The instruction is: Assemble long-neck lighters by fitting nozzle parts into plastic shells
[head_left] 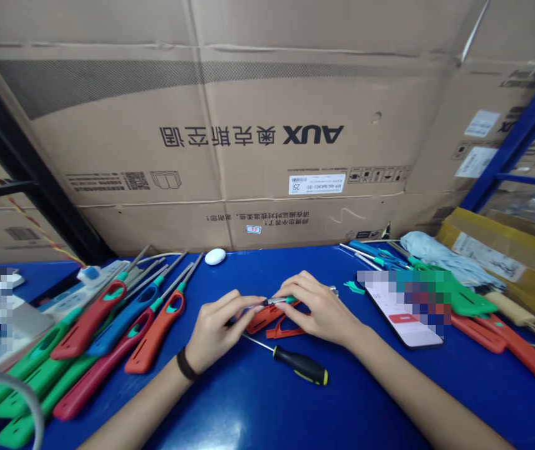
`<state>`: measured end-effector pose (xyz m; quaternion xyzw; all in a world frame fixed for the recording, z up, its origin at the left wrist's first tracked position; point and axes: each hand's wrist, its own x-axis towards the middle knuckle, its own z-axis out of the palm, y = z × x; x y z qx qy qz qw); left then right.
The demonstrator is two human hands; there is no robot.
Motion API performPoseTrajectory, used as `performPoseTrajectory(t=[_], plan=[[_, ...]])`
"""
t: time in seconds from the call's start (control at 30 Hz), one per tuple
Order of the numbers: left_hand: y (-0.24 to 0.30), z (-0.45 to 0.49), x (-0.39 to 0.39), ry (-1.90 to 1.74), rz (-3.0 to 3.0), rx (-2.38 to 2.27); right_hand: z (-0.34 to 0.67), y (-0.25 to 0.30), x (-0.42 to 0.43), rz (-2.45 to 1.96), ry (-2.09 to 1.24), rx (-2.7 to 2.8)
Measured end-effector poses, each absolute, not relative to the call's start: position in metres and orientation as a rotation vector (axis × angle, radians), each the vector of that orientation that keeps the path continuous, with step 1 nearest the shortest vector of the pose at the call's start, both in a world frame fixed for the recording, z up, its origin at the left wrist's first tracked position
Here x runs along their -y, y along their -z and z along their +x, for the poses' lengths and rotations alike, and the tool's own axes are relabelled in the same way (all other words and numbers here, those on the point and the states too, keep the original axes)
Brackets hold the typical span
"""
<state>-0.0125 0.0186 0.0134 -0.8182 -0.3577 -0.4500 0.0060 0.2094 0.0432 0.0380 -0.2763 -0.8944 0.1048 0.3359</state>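
My left hand (215, 325) wears a dark wristband and pinches the dark end of a small lighter part (275, 301). The fingers of my right hand (317, 307) close on the part's other end, where some green shows. Fingers cover much of it, so its exact kind is unclear. Under and between the hands lie orange lighter casing pieces (262, 320), one of them partly beneath my right fingers. A screwdriver (301, 364) with a black and yellow handle rests just in front of them, its shaft pointing toward my left hand.
Several long-necked lighters (155, 337) lie at the left beside a power strip. To the right are a phone (401, 312), green trigger pieces (354, 287) and more lighters (520, 350). A white oval object (215, 256) sits near a large cardboard box (249, 94) at the back.
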Motion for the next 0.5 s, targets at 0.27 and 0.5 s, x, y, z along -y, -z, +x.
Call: performPoseTrajectory(t=[0.27, 0.5], plan=[[-0.0047, -0.0185, -0.0195, 1.226, -2.487, 1.045, 0.2077, -0.0371, -0.0407, -0.857, -0.404, 2.327], [-0.0085, -0.0132, -0.0185, 1.348, -2.547, 1.168, 0.2112, -0.0399, -0.0443, -0.936, -0.538, 2.326]])
